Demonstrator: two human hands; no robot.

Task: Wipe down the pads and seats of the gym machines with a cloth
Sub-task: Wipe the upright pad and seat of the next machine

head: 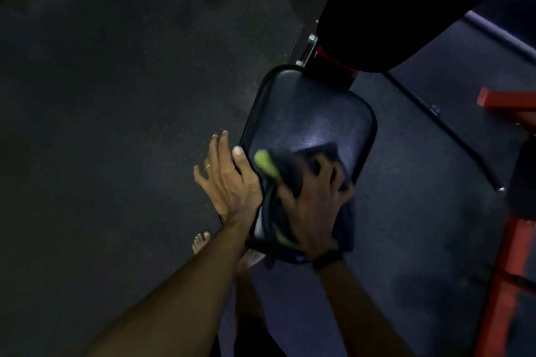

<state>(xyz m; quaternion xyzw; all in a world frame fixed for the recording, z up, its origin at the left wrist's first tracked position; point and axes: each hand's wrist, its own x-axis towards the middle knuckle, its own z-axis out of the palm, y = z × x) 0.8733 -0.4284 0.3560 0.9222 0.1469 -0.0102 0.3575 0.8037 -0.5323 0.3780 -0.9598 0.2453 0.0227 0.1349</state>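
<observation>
A black padded seat (307, 113) of a gym machine fills the middle of the view, its surface shiny under the light. My right hand (313, 200) presses a dark cloth (322, 153) with a yellow-green patch onto the near part of the seat, fingers spread and curled into the fabric. My left hand (226, 180) rests against the seat's left edge, thumb on the rim and fingers straight, pointing away over the floor. The cloth is motion-blurred, and part of it hangs over the seat's near edge.
A large black back pad (406, 6) rises at the upper right above the seat. Red machine frames (504, 278) stand at the right edge and at the top. Dark rubber flooring (116, 95) spreads to the left. My bare foot (200, 240) shows below the left hand.
</observation>
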